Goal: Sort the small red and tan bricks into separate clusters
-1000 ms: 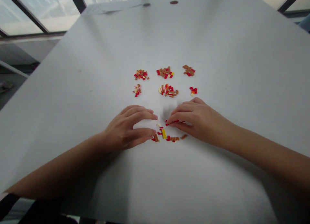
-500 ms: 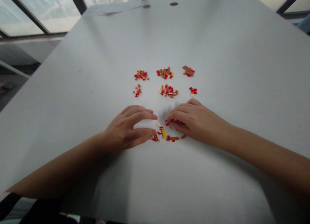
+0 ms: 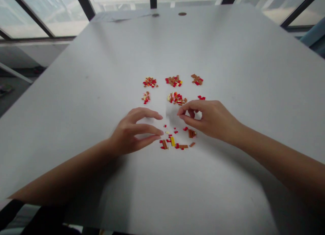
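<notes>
My left hand (image 3: 135,130) hovers just left of a loose group of toy bricks, its fingers apart; the thumb and a fingertip come close together beside a brown brick (image 3: 165,144). A yellow brick (image 3: 173,141) lies to the right of it, with small red bricks (image 3: 169,136) around. My right hand (image 3: 208,118) is raised above the group, thumb and index finger pinched together; anything between the tips is too small to make out. Below it lie a brown brick assembly (image 3: 192,133), a long brown brick with red parts (image 3: 182,146) and a small brown piece (image 3: 192,144).
Sorted brick piles stand in two rows beyond my hands: a back-left pile (image 3: 150,82), a back-middle pile (image 3: 174,81), a back-right pile (image 3: 197,79), a front-left pile (image 3: 146,98) and a front-middle pile (image 3: 177,98). My right hand partly covers red bricks (image 3: 201,98). The white table (image 3: 228,52) extends to windows.
My right hand has lifted and moved away from the bricks, uncovering the brown assembly and red pieces. My left fingers have shifted slightly. The view has tilted up a little.
</notes>
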A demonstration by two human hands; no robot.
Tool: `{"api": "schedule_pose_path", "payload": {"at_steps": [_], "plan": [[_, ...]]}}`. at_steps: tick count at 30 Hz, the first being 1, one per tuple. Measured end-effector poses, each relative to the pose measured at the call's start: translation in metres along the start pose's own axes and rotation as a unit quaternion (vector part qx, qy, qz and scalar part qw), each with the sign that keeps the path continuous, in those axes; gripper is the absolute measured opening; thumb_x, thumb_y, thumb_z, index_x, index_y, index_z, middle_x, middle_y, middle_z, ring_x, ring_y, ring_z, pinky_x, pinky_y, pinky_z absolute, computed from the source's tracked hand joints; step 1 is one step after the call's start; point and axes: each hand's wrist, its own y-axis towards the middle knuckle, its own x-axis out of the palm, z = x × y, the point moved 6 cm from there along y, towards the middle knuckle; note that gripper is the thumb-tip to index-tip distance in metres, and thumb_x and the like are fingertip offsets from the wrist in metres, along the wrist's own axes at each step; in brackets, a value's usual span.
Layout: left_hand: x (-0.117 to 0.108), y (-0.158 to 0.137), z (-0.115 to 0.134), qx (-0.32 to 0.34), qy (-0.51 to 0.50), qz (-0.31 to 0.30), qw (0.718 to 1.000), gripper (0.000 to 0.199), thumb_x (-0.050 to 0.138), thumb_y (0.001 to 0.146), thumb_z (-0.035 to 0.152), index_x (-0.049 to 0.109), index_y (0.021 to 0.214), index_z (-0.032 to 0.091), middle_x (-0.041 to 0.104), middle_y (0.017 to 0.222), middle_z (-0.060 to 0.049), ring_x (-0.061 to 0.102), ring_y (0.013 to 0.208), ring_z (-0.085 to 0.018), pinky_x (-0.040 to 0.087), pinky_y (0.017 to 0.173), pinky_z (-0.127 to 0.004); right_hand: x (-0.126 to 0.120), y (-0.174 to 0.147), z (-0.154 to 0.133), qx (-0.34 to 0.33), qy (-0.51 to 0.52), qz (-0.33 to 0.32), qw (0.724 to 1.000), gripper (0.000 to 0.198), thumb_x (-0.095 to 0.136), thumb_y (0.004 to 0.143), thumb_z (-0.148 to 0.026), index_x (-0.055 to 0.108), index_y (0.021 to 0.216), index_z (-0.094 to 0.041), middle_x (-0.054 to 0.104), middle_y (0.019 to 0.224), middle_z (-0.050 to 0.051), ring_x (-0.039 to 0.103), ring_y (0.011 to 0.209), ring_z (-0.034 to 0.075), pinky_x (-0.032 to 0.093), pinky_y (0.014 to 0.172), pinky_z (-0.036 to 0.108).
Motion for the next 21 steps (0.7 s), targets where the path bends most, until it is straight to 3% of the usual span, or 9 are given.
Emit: {"api": "schedule_pose_path", "payload": {"at_steps": [4,6,9,15,21], "plan": [[-0.022,-0.002,-0.015,-0.120,-0.005,0.122,0.985,0.005,0.069,0.089,0.019,0.072,0.087,0.022,0.075,0.102,-0.005,0.070,0.095,-0.017,0.056,0.091,-0.033,0.013,0.016,-0.015,-0.001,-0.003,-0.026,1.000,0.013,0.063,0.082,-0.018,0.074,0.087,-0.021,0.069,0.073,-0.002,0.058,0.056,0.010,0.044,0.061,0.025],[-0.034,-0.007,-0.024,-0.178,0.021,0.184,0.967,0.005,0.068,0.089,0.020,0.071,0.085,0.021,0.076,0.096,-0.004,0.071,0.091,-0.017,0.055,0.090,-0.034,0.023,0.029,-0.028,-0.015,-0.011,-0.040,0.999,0.014,0.064,0.081,-0.015,0.075,0.089,-0.019,0.072,0.078,0.000,0.062,0.064,0.012,0.046,0.068,0.025],[-0.044,-0.015,-0.035,-0.236,0.052,0.217,0.946,0.008,0.067,0.088,0.023,0.070,0.082,0.020,0.077,0.092,-0.002,0.071,0.088,-0.017,0.055,0.090,-0.034,0.039,0.050,-0.048,-0.029,-0.037,-0.068,0.997,0.019,0.062,0.083,-0.010,0.076,0.095,-0.016,0.076,0.090,0.005,0.067,0.079,0.015,0.047,0.078,0.026],[-0.042,-0.016,-0.031,-0.192,0.053,0.192,0.961,0.008,0.066,0.087,0.020,0.068,0.079,0.020,0.076,0.090,-0.001,0.070,0.087,-0.016,0.054,0.088,-0.032,0.058,0.070,-0.064,-0.045,-0.048,-0.085,0.994,0.021,0.060,0.088,-0.013,0.077,0.100,-0.014,0.077,0.095,0.008,0.069,0.085,0.018,0.048,0.081,0.028],[-0.041,-0.016,-0.028,-0.167,0.060,0.179,0.968,0.007,0.067,0.085,0.017,0.068,0.079,0.020,0.076,0.090,-0.003,0.070,0.087,-0.016,0.054,0.087,-0.032,0.064,0.072,-0.068,-0.075,-0.041,-0.089,0.992,0.026,0.056,0.084,-0.007,0.078,0.096,-0.016,0.078,0.096,0.007,0.070,0.088,0.018,0.049,0.082,0.029]]}}
